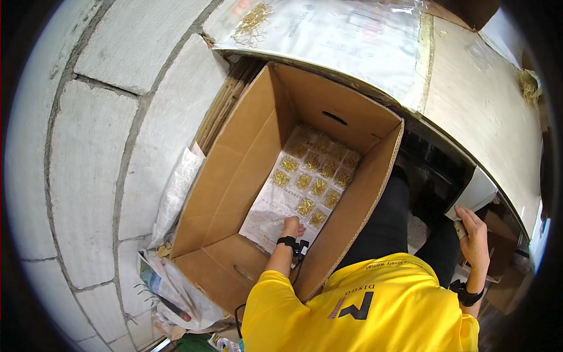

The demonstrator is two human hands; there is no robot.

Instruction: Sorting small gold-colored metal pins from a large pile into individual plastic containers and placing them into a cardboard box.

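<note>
Inside a deep cardboard box (226,170), my left hand (292,227) rests low over a white printed sheet (264,208), its fingers curled together. Whatever they hold, if anything, is hidden. Just beyond it lie small clear packs (305,206) filled with gold-coloured, pin-like pieces. Several more packs (318,186) sit in rows toward the box's far end. My right hand (474,237) is outside the box at the right, thumb and fingers apart. Its fingertips are against the lower edge of a white sheet-like piece (476,190). A pale wrap shows on one digit.
A table (481,76) stands beyond the box, partly covered with white plastic (375,53). Loose gold-coloured pieces (253,23) lie on it at the far left. A pale block wall (88,141) rises at left. Plastic bags (185,293) lie beside the box's near left corner.
</note>
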